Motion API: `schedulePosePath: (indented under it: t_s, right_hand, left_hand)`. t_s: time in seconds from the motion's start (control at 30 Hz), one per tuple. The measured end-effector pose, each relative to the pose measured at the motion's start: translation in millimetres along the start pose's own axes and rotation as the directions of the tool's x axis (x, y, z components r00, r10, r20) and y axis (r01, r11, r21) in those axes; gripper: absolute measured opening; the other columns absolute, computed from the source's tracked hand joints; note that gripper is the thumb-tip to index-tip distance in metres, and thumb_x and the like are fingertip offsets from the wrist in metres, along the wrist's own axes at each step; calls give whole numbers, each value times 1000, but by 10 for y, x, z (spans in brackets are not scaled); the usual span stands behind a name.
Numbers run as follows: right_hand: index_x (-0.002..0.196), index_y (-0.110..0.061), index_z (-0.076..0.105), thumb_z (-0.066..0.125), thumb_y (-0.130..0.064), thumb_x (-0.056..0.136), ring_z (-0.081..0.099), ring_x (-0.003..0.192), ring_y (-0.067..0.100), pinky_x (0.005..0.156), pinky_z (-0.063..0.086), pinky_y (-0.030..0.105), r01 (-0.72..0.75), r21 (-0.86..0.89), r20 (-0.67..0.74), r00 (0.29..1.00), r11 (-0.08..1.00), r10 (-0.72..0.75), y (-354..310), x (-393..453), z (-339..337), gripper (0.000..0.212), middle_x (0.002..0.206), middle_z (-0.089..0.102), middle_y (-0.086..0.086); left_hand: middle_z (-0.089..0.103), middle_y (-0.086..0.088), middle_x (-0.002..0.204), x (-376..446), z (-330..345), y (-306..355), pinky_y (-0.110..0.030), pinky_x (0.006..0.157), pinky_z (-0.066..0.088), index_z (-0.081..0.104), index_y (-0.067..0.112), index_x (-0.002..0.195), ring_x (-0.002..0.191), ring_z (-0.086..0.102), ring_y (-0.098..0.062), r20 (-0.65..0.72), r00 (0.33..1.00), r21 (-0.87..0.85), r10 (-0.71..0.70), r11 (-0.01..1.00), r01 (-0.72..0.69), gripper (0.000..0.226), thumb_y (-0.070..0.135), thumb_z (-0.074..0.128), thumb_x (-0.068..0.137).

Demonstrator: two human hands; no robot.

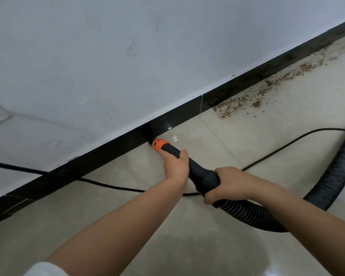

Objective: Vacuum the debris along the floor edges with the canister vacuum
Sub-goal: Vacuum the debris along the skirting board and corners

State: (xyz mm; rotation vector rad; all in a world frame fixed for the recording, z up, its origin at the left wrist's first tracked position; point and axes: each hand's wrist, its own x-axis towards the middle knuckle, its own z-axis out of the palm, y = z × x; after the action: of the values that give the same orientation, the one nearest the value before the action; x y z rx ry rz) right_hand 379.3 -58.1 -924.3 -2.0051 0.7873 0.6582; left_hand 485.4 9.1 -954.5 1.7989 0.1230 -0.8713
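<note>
Both hands grip the black vacuum nozzle point(197, 172): left hand point(175, 166) near its orange tip point(158, 145), right hand point(227, 184) behind. The tip touches the baseboard point(108, 154). Brown debris point(243, 102) lies well apart, to the right.

We see soft, even daylight with no hard shadows. A faint shadow pools on the floor point(187, 246) at 6 o'clock. Small glare spots sit on the skirting point(168, 127) and tile near centre. Wide-angle distortion tilts the wall point(108, 56); edges at 9 o'clock look smeared.
</note>
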Motion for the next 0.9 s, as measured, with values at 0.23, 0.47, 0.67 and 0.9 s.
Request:
schedulePosePath:
  t_s: [0.23,0.47,0.67,0.9]
  right_hand:
    - [73,-18,65,76,-37,64,62,63,6,56,47,20,-95,129,-168,979,987,116,363,-139,-211,23,65,65,-8]
    - [72,-20,64,76,-40,65,61,62,9,52,44,20,-152,124,-103,981,981,165,760,-312,-665,24,67,63,-6]
    - [77,-18,62,75,-42,68,66,70,16,56,53,23,-149,144,-18,988,978,153,971,-438,-1166,29,75,65,-1]
    - [87,-18,67,77,-40,66,70,78,16,62,56,25,-237,92,20,972,967,236,1381,-831,-1291,32,84,71,0]
  left_hand:
    - [55,-11,119,41,540,164,-44,91,51,39,13,127,98,56,-27,157,984,157,82,982,-107,42,24,57,90]
    - [47,-12,116,-55,1205,270,-37,74,50,15,14,144,100,54,-28,269,962,287,-38,957,-42,65,25,52,92]
    - [47,-7,88,-112,1644,470,-34,61,48,29,9,133,78,52,-20,272,958,246,-86,969,17,47,20,50,93]
    - [49,-14,114,-439,2030,254,-42,81,52,20,11,138,98,55,-28,303,937,234,-177,966,107,56,23,50,92]
